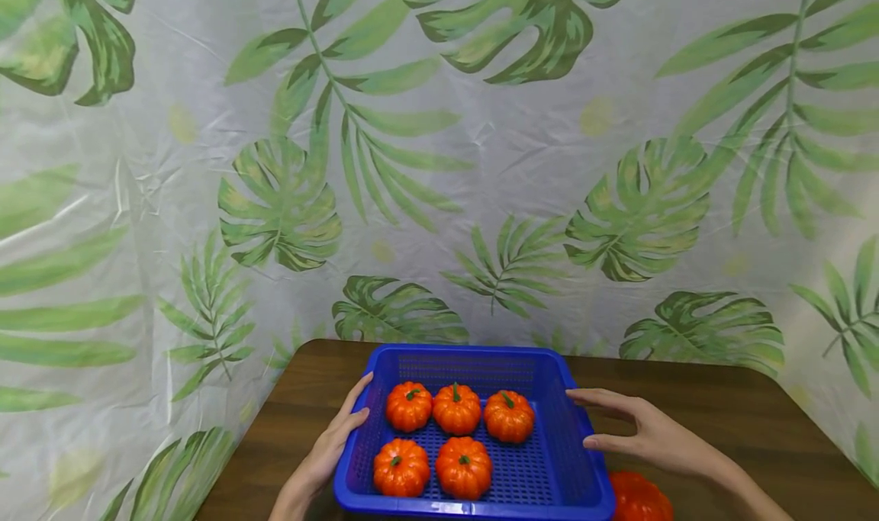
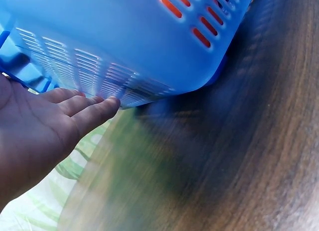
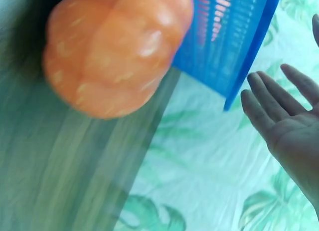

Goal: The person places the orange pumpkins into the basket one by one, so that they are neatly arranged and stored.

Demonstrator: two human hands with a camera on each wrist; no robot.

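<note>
A blue plastic basket [image 1: 474,509] with slotted walls stands on the table and carries several small orange pumpkins [image 1: 464,467] with green stems. My left hand [image 1: 326,448] is at the basket's left side, thumb at the rim. In the left wrist view its fingers [image 2: 94,114] stretch out straight along the outer wall. On the other side, my right hand [image 1: 639,429] has its fingers extended toward the right rim. The right wrist view shows a gap between these fingertips [image 3: 251,81] and the basket. Below the right hand, another orange pumpkin [image 1: 640,496] sits outside the basket, partly cut off.
The dark wood-grain table [image 1: 721,422] has rounded back corners. A pale sheet [image 1: 515,162] printed with green leaves hangs right behind it and down the left side.
</note>
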